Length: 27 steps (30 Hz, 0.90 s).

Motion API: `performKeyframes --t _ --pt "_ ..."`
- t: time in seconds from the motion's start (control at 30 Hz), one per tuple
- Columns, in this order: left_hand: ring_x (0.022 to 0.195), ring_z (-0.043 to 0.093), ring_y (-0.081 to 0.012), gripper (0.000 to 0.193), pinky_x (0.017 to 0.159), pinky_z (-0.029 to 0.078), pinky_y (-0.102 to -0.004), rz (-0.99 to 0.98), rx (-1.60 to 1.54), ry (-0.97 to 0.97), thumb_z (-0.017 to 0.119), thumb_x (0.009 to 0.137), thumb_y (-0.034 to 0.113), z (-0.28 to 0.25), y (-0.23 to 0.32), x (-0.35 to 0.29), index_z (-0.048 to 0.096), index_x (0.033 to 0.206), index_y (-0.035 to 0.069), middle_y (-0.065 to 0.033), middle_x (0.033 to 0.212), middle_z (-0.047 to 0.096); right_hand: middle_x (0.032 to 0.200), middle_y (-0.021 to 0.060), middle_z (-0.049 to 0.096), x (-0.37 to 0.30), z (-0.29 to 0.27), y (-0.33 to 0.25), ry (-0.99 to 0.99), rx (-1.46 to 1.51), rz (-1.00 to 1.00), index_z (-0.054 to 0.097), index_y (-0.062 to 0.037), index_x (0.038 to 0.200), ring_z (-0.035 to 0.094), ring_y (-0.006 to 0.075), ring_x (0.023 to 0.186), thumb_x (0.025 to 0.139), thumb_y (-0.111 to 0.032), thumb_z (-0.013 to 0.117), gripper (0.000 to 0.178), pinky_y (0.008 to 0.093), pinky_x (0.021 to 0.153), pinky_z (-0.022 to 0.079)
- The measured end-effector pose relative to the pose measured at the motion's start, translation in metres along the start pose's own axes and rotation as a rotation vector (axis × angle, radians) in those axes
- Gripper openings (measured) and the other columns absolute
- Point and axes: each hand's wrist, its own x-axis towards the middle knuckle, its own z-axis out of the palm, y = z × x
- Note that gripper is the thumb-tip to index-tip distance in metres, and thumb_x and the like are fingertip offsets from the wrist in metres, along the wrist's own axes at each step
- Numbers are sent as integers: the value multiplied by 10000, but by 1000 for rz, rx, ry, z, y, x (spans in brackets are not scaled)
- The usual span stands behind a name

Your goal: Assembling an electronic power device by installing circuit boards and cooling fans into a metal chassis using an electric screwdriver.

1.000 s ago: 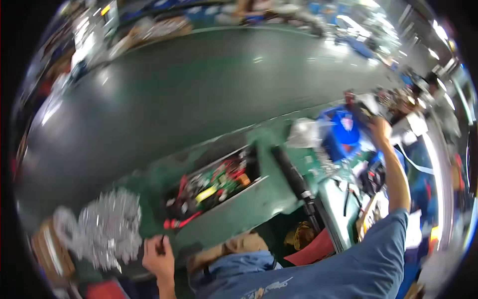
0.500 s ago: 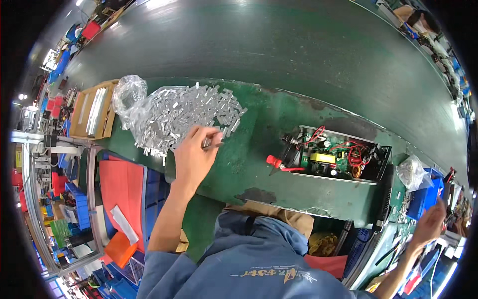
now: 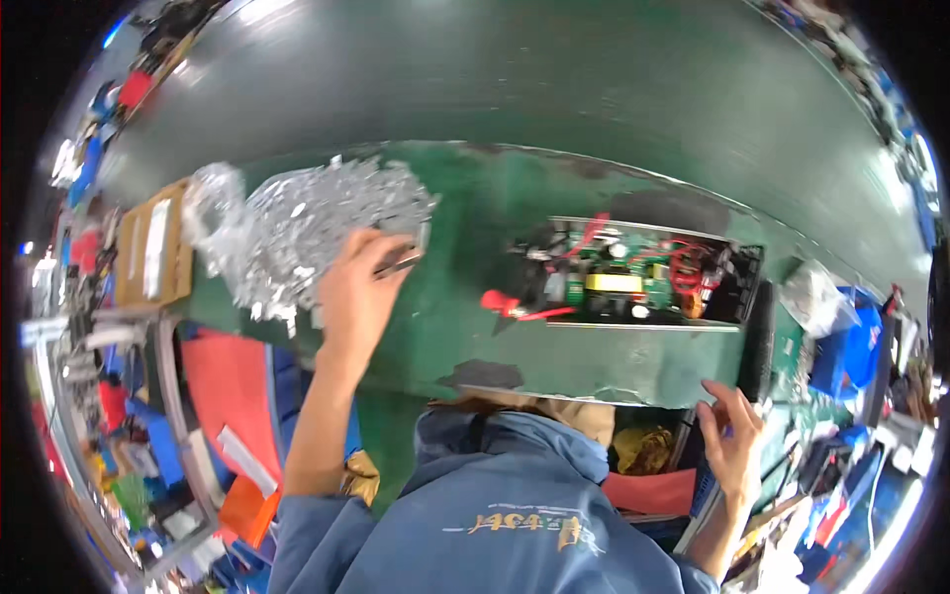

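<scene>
My left hand (image 3: 348, 292) is closed, with a small dark-looking metal strip (image 3: 399, 262) pinched between thumb and fingers. It hovers at the near right side of a heap of small silvery metal pieces (image 3: 346, 198), which spreads out from a clear plastic bag (image 3: 216, 213). My right hand (image 3: 730, 436) is at the bench's front edge on the right, fingers apart and nothing visible in them. Between the hands lies an opened electronic unit in a metal case (image 3: 643, 325), showing a green circuit board, a yellow transformer (image 3: 614, 283) and red wires. A red-capped terminal lead (image 3: 501, 303) sticks out at its left end.
A cardboard box (image 3: 182, 259) with long pale strips stands left of the heap. At the right are a crumpled clear bag (image 3: 819, 297) and a blue bin (image 3: 853, 342). A dark grey surface (image 3: 475, 79) runs along the far side of the green bench (image 3: 465, 342).
My right hand has come left from the blue bin to the bench's front edge. My left hand still pinches the metal strip near the heap. The whole view has shifted and blurred slightly.
</scene>
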Motion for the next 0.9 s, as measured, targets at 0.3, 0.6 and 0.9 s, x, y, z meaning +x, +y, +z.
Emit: performKeyframes --t 0.3,0.6,0.9 --pt "810 696 -301 172 658 550 -414 105 189 57 726 867 55 18 6 1 658 1017 106 -47 995 639 867 138 677 -9 29 11 18 -17 -125 718 -19 1126 676 239 717 909 -15 703 218 352 665 528" --pt "786 703 -333 123 679 536 -431 -23 50 157 630 1010 110 0 -21 14 570 1101 52 -139 950 681 784 113 647 9 63 -31 -70 88 -335 736 -50 1080 647 251 617 871 -40 748 210 347 585 514" --pt "604 430 -52 268 573 391 -259 -424 -438 -87 584 1070 279 3 -4 16 613 1042 14 -16 817 675 781 66 617 24 92 -80 -15 230 -556 726 -68 1066 610 236 590 805 8 781 277 364 530 496"
